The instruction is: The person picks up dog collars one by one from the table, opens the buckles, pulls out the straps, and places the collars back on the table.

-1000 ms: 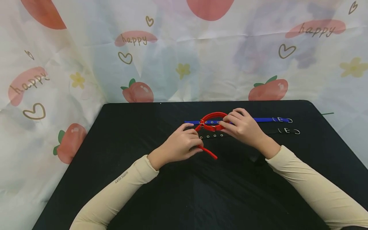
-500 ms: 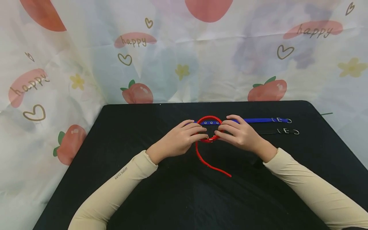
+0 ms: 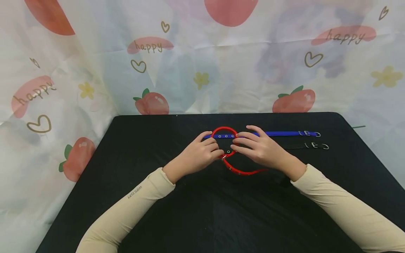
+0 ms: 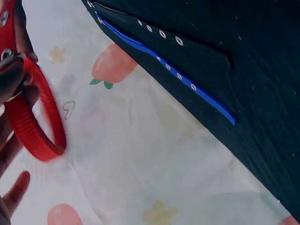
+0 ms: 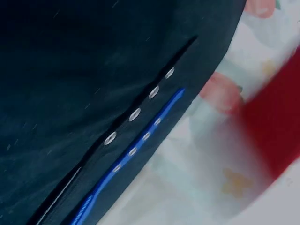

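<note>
A red pet collar [image 3: 224, 128], closed into a loop, is held up above the table between both hands. The left hand [image 3: 198, 156] pinches the loop near its metal buckle, and in the left wrist view fingers lie round that part of the collar [image 4: 30, 124]. On the loop's opposite side, the right hand [image 3: 261, 146] grips the band with its fingertips. The eyeleted tail of the collar hangs below the buckle and points right. The right wrist view has only a blurred red piece of the collar [image 5: 276, 117]; no fingers show there.
Behind the hands a blue collar [image 3: 284, 134] lies flat on the black-covered table [image 3: 202, 218]. A black collar [image 3: 314, 146] lies parallel on its near side, partly hidden by the right hand. A printed cloth backdrop [image 3: 234, 77] rises behind the table and along its left.
Earlier the left hand was lower, by the collar's tail; it has moved up to the buckle. The loop has turned more upright and shifted slightly left. The tail has swung up rightward.
</note>
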Demonstrator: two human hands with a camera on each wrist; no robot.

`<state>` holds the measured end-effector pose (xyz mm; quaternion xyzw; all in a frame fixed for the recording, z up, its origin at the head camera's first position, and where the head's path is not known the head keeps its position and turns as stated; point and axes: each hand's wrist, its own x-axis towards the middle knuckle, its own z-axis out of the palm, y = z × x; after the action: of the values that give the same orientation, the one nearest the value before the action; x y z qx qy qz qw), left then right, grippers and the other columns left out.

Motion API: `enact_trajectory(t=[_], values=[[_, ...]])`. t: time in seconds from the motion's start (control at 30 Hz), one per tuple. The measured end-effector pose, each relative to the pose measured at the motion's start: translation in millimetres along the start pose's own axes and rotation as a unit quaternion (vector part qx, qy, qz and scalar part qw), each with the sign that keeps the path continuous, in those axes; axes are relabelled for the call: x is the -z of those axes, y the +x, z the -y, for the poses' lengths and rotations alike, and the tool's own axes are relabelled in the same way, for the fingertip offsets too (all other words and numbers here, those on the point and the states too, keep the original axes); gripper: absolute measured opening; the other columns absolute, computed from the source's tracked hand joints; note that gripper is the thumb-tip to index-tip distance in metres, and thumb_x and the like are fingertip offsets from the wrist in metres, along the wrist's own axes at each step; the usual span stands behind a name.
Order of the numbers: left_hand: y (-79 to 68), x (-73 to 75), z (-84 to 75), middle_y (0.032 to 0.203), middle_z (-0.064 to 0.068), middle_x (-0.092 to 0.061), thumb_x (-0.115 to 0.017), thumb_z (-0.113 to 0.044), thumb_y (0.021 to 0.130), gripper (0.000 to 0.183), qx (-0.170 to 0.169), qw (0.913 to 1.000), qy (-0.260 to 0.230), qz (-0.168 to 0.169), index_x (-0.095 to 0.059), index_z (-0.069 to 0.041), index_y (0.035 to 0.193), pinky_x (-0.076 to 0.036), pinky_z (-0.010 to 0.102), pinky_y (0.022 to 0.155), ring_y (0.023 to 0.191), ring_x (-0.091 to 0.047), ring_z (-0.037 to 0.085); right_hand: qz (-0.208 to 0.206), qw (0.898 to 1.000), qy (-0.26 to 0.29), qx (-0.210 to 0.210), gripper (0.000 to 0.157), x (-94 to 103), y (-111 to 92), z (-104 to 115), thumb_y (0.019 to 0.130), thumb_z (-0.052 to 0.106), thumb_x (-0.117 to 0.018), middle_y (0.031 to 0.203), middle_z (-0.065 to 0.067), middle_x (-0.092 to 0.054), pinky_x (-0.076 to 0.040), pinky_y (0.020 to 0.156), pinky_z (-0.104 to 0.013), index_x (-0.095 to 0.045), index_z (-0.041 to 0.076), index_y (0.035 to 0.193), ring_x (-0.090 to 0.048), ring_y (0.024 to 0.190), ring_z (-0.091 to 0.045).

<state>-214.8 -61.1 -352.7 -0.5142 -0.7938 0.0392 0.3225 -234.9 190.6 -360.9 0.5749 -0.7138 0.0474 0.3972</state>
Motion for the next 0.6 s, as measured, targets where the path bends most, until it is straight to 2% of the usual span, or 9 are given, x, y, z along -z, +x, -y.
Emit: enact_trajectory(t=[0.07, 0.33, 0.47, 0.6], values=[[1.2, -0.7, -2.9, 0.084, -0.006, -0.071, -0.070, -0.032, 0.084, 0.017, 0.015, 0.9998, 0.008, -0.010, -0.071, -0.020, 0.094, -0.042, 0.038, 0.103, 0.087, -0.062, 0.012, 0.015, 1.000, 0.009, -0.004, 0.034, 1.5, 4, 4, 0.101, 0.019, -0.038, 0.095, -0.008, -0.071, -0.047, 0.088, -0.053, -0.071, 0.010, 0.102, -0.065, 0.093, -0.025], [3.4, -4.7, -9.1, 0.086, -0.003, -0.071, -0.069, -0.036, 0.083, 0.022, 0.065, 0.9976, 0.012, -0.022, -0.071, -0.017, 0.093, -0.044, 0.039, 0.100, 0.088, -0.062, 0.014, 0.019, 0.998, 0.032, -0.046, 0.045, 8.6, 21, 19, 0.098, 0.040, -0.042, 0.080, -0.005, -0.071, -0.045, 0.092, -0.053, -0.073, 0.008, 0.090, -0.065, 0.083, -0.023], [2.4, -3.0, -10.7, 0.086, -0.002, -0.071, -0.070, -0.036, 0.083, 0.025, 0.094, 0.9952, -0.010, -0.024, -0.071, -0.015, 0.096, -0.044, 0.038, 0.099, 0.087, -0.063, 0.015, 0.016, 0.998, 0.023, -0.057, 0.038, 7.7, 21, 20, 0.096, 0.035, -0.049, 0.074, -0.006, -0.069, -0.048, 0.088, -0.052, -0.071, 0.005, 0.089, -0.064, 0.075, -0.022], [-0.3, -2.6, -11.1, 0.081, -0.004, -0.068, -0.068, -0.037, 0.084, 0.024, 0.102, 0.9939, -0.027, -0.033, -0.070, -0.016, 0.097, -0.044, 0.036, 0.099, 0.083, -0.062, 0.014, 0.017, 0.998, 0.020, -0.063, 0.028, 6.9, 19, 20, 0.094, 0.027, -0.055, 0.073, -0.006, -0.069, -0.049, 0.085, -0.051, -0.071, 0.004, 0.091, -0.063, 0.070, -0.022]])
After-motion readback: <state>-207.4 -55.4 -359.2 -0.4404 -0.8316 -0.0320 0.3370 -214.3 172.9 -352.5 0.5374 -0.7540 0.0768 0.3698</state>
